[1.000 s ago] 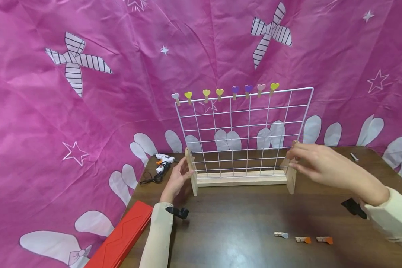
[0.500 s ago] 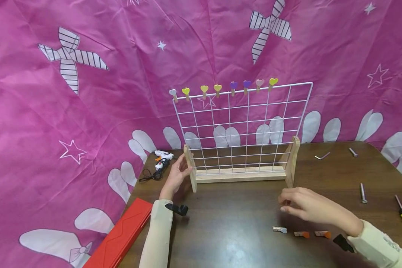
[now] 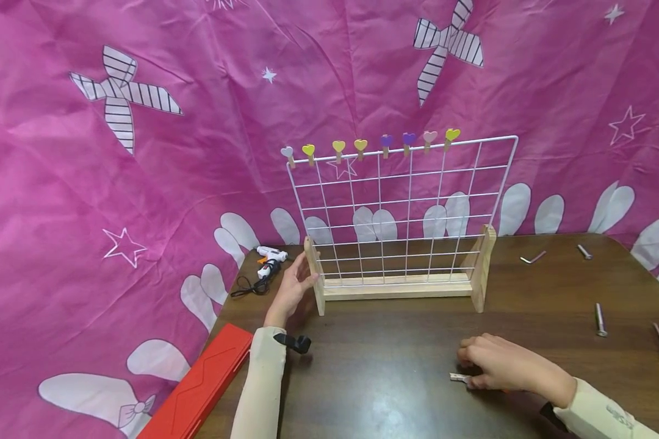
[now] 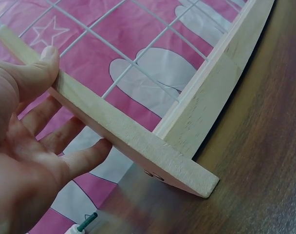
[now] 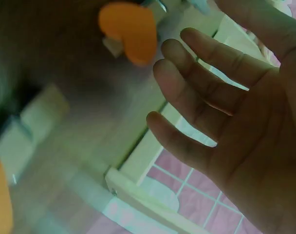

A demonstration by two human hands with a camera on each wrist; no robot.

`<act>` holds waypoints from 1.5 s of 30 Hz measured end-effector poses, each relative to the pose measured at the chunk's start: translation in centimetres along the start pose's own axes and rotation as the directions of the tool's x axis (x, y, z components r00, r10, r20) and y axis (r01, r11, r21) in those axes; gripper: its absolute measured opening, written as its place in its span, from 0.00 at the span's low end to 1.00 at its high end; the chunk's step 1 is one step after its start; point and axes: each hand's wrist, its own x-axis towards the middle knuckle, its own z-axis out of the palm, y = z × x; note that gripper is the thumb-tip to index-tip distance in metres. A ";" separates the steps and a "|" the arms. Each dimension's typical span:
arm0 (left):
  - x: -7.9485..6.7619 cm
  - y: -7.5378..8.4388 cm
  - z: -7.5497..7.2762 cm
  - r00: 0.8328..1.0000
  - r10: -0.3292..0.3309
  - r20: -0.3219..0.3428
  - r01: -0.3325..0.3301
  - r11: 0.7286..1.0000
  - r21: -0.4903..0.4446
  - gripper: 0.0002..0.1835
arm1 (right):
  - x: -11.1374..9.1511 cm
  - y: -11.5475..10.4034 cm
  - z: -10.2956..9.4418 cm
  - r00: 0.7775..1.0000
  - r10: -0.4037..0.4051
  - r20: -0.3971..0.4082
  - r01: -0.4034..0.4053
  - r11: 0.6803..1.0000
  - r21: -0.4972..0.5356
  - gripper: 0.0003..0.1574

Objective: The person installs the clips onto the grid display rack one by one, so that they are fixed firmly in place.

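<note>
At the lower right of the frame, a wooden clothespin with a pale heart [image 3: 458,377] is lying at the thumb of the right hand [image 3: 496,364]; whether it is being pinched, I cannot tell. Two orange-hearted clothespins [image 5: 127,31] are lying near that hand. At lower left, a red box [image 3: 204,383] is resting. Mid-frame, the left hand [image 3: 292,289] is pinching the end board [image 4: 123,127] of a pale wooden stand [image 3: 398,293], which is bearing a white wire grid [image 3: 489,139] topped by eight heart clothespins [image 3: 360,145].

Your grid stand [image 4: 138,137] looks like matt, roughish wood. You've got a glossy wood-grain tabletop [image 3: 373,360] and wrinkly cloth backdrop [image 3: 198,158].
</note>
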 end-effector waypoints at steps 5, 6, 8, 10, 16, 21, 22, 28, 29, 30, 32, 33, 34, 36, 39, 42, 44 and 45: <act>0.0 0.0 0.1 1.000 -0.027 -0.014 0.028 0.999 0.019 0.35 | 0.1 0.1 0.8 0.994 -0.087 -0.068 0.086 0.996 -0.009 0.17; 0.0 0.0 0.1 0.999 -0.031 -0.015 0.032 0.999 0.020 0.35 | 0.1 0.1 0.8 0.994 -0.087 -0.070 0.087 0.996 -0.008 0.18; 0.0 -0.1 0.1 0.999 -0.033 -0.016 0.033 0.999 0.024 0.35 | 0.2 0.1 0.9 0.994 -0.080 -0.069 0.080 0.997 -0.002 0.19; 0.0 -0.1 0.0 1.000 -0.025 -0.013 0.026 0.999 0.026 0.34 | 0.2 0.0 0.8 0.996 -0.062 -0.061 0.062 0.998 -0.003 0.20; -0.1 -0.1 0.0 1.000 -0.019 -0.012 0.019 0.999 0.030 0.34 | 0.3 -0.3 0.5 1.000 -0.011 -0.016 0.012 1.000 0.018 0.20; -0.1 0.1 -0.1 1.000 -0.021 -0.011 0.021 1.000 0.016 0.34 | 0.2 -0.4 -0.6 0.997 0.069 0.033 -0.073 0.990 0.125 0.16; -0.1 0.1 -0.1 1.000 -0.021 -0.010 0.021 1.000 0.012 0.34 | 0.1 -0.4 -0.9 0.997 0.075 0.032 -0.079 0.986 0.149 0.16; -0.1 0.1 -0.1 1.000 -0.010 0.000 0.010 1.000 0.015 0.35 | 0.2 -0.4 -3.3 0.995 0.018 -0.095 0.005 0.971 0.238 0.13; -0.1 0.1 -0.1 1.000 -0.012 -0.002 0.012 1.000 0.016 0.34 | 0.2 -0.4 -3.8 0.991 0.002 -0.131 0.029 0.972 0.235 0.13; -0.1 0.1 -0.1 1.000 -0.015 -0.005 0.015 1.000 0.015 0.34 | 0.3 -0.4 -4.4 0.985 -0.017 -0.169 0.056 0.973 0.226 0.13; -0.1 0.0 -0.2 1.000 -0.017 -0.011 0.018 1.000 0.020 0.34 | 0.5 -0.4 -5.8 0.972 -0.045 -0.232 0.092 0.976 0.198 0.14; -0.1 0.0 -0.2 1.000 -0.022 -0.015 0.022 1.000 0.020 0.34 | 0.6 -0.5 -6.6 0.962 -0.066 -0.266 0.113 0.979 0.167 0.15; -0.1 0.0 -0.2 1.000 -0.027 -0.016 0.027 0.999 0.023 0.34 | 0.7 -0.5 -7.4 0.951 -0.087 -0.296 0.129 0.984 0.125 0.16; -0.1 0.0 -0.3 0.999 -0.029 -0.019 0.029 0.999 0.029 0.34 | 1.0 -0.6 -9.3 0.935 -0.115 -0.336 0.137 0.990 0.042 0.18; -0.2 -0.1 -0.3 1.000 -0.025 -0.016 0.025 0.999 0.024 0.34 | 1.4 -0.8 -12.2 0.930 -0.134 -0.341 0.113 0.990 -0.079 0.21; -0.2 -0.1 -0.1 1.000 -0.014 -0.014 0.014 1.000 0.014 0.34 | 2.0 -1.1 -15.1 0.935 -0.151 -0.321 0.089 0.976 -0.201 0.23; -0.2 -0.1 0.0 1.000 -0.012 -0.014 0.012 1.000 0.008 0.34 | 2.5 -1.2 -16.9 0.934 -0.182 -0.306 0.101 0.959 -0.264 0.23; -0.2 -0.1 0.0 1.000 -0.011 -0.014 0.011 1.000 0.006 0.34 | 2.8 -1.2 -17.9 0.932 -0.197 -0.303 0.108 0.951 -0.288 0.23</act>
